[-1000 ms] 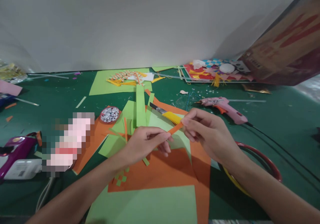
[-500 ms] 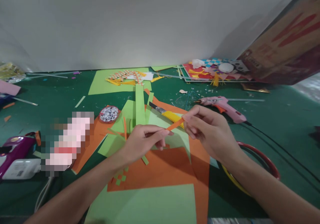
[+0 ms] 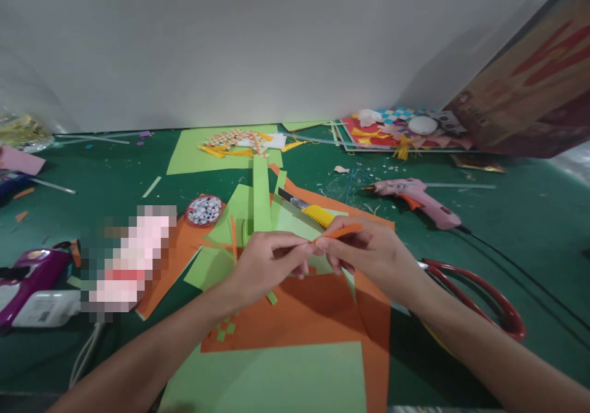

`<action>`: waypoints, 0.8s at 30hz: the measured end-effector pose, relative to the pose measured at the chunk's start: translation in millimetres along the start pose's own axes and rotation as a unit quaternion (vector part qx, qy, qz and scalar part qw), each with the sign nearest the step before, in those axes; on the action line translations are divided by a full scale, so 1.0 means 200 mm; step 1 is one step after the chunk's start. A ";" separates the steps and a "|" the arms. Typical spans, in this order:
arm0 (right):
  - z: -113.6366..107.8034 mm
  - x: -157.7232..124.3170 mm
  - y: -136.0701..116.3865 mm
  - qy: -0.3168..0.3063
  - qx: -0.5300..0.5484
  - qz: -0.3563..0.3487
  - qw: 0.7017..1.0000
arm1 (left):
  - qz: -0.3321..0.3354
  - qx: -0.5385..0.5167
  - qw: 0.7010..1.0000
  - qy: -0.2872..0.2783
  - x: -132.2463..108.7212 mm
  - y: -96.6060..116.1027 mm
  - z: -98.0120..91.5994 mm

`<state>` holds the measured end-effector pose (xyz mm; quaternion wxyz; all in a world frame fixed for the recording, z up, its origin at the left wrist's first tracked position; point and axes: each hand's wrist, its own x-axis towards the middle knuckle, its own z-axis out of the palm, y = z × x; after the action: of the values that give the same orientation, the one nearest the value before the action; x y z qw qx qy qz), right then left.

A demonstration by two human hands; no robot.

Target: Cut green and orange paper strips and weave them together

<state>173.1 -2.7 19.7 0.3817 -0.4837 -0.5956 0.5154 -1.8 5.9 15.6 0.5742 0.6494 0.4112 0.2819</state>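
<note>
Both hands pinch one narrow orange paper strip (image 3: 343, 231) in the air over the paper sheets. My left hand (image 3: 271, 262) grips its left end between thumb and fingers. My right hand (image 3: 364, 250) is closed on it right beside the left fingertips, and the strip's free end sticks out to the right above the fingers. Below lie an orange sheet (image 3: 295, 314) and a light green sheet (image 3: 276, 376). A small green-and-orange woven check piece (image 3: 225, 328) shows by my left forearm. Just beyond my right hand is a yellow box cutter (image 3: 318, 215), blade out.
A pink glue gun (image 3: 415, 198) with a black cord lies at right, near red-handled scissors (image 3: 488, 296). At left are a round case of googly eyes (image 3: 204, 210) and a purple tool (image 3: 34, 278). Woven paper crafts (image 3: 237, 139) lie at the back, before a grey wall (image 3: 276, 44).
My right hand has slid down and left along the orange strip to meet my left fingertips, so the strip's end now points out to the right. The view has shifted slightly.
</note>
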 end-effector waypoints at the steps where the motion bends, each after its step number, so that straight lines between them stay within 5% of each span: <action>1: 0.00 0.00 0.00 0.002 0.004 -0.001 1.000 | 0.003 0.002 1.000 0.001 0.00 0.00 0.00; 10: -0.04 0.01 0.01 0.079 0.016 -0.001 0.997 | -0.008 -0.028 0.999 0.041 0.00 0.01 0.01; 24: -0.05 0.00 0.04 0.103 0.066 -0.013 0.992 | -0.032 -0.017 0.996 0.075 0.01 0.02 0.01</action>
<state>183.8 0.6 13.4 0.4788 -0.5000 -0.5243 0.4958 1.4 6.2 20.0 0.5615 0.6028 0.4688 0.3187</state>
